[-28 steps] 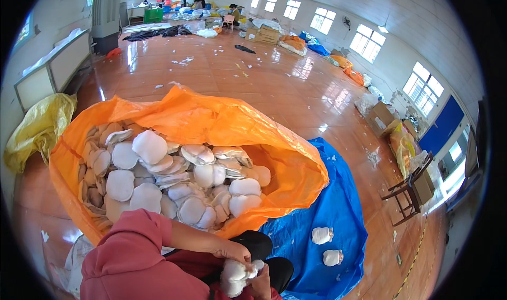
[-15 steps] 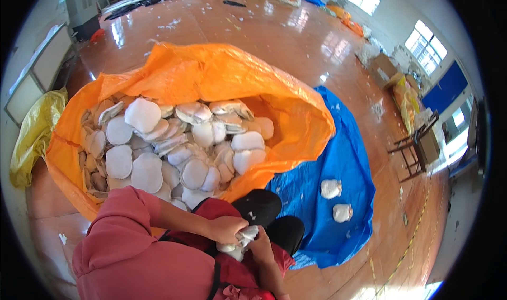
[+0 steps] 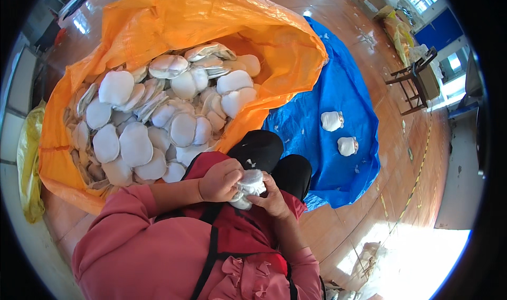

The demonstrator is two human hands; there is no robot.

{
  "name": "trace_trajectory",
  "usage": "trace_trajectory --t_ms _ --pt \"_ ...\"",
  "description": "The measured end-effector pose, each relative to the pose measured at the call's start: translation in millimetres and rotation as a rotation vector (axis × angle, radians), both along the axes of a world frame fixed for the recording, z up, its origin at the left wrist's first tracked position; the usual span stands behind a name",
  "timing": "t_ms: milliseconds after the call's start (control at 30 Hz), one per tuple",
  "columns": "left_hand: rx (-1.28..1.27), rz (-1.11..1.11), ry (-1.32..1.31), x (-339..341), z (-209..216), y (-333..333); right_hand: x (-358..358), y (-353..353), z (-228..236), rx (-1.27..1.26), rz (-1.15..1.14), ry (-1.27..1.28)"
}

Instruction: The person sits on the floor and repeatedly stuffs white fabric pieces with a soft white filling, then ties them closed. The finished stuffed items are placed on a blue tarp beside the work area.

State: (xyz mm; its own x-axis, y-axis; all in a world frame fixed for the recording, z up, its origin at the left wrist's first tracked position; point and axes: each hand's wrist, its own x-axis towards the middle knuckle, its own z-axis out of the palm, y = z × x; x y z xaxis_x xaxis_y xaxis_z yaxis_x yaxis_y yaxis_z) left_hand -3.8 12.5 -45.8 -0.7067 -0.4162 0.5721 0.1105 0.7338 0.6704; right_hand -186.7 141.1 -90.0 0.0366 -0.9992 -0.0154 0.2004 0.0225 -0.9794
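Over my lap, both hands work on one small white bundle of soft padded fabric [image 3: 250, 186]. My left hand [image 3: 219, 181] is closed, its fingers pinching the bundle's left edge. From the other side, my right hand [image 3: 273, 198] grips it between thumb and fingers. The fine detail of the bundle is partly covered by my fingers. Ahead and to the left lies a wide-mouthed orange woven sack [image 3: 153, 16], filled with rounded white pads [image 3: 135, 143], many of them stacked or overlapping.
A blue sheet or sack [image 3: 340, 83] spreads on the floor to my right, with two white bundles on it, an upper one [image 3: 331, 121] and a lower one [image 3: 347, 146]. A yellow bag [image 3: 31, 163] lies far left. A wooden chair [image 3: 417, 83] stands at the right.
The view has tilted downward, so the sack and blue sheet sit higher in the picture. My hands stay on the bundle, with its rounded top now more exposed between them.
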Motion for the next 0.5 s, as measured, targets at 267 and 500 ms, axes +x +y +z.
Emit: trace_trajectory --t_ms 267,500 --pt "0.195 -0.062 0.106 -6 10 -32 -32 -8 14 0.244 0.221 -0.686" --pt "0.215 0.186 0.091 -7 -20 -29 -4 -40 23 0.238 -0.004 -0.357"
